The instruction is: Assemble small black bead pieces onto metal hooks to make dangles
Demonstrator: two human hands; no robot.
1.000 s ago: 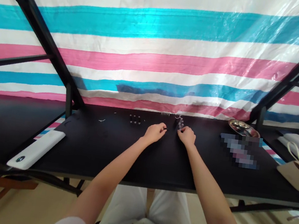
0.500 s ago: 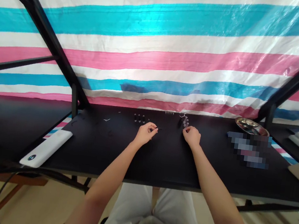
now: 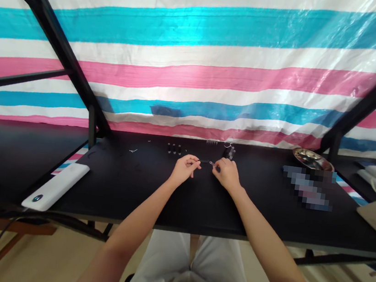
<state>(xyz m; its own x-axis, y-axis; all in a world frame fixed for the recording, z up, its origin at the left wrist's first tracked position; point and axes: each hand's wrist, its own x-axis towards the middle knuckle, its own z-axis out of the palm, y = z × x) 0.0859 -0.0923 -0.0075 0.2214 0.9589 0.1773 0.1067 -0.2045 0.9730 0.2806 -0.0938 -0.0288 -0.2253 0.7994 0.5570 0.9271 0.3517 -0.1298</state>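
Observation:
Over the middle of the black table (image 3: 201, 198), my left hand (image 3: 184, 168) pinches a thin dark rod (image 3: 203, 161) that points right. My right hand (image 3: 227, 171) is closed on a small clear tube-like piece (image 3: 211, 163), whose tip faces the rod's end; I cannot tell whether they touch. Just behind my right hand lies a small cluster of clear pieces (image 3: 231, 153). Behind my left hand, three short dark cylinders with clear ends (image 3: 174, 149) are lined up side by side.
A row of tiny pieces (image 3: 212, 142) lies along the back edge. A metal dish (image 3: 313, 160) and a blurred-out item (image 3: 306, 186) are on the right. On the left lie a white power bank (image 3: 57, 187) and white scraps (image 3: 133, 150). Black frame bars (image 3: 59, 38) slant at both sides.
My right hand has moved left from the cluster of clear pieces, carrying one of them to the dark rod. My left hand has stayed nearly in place.

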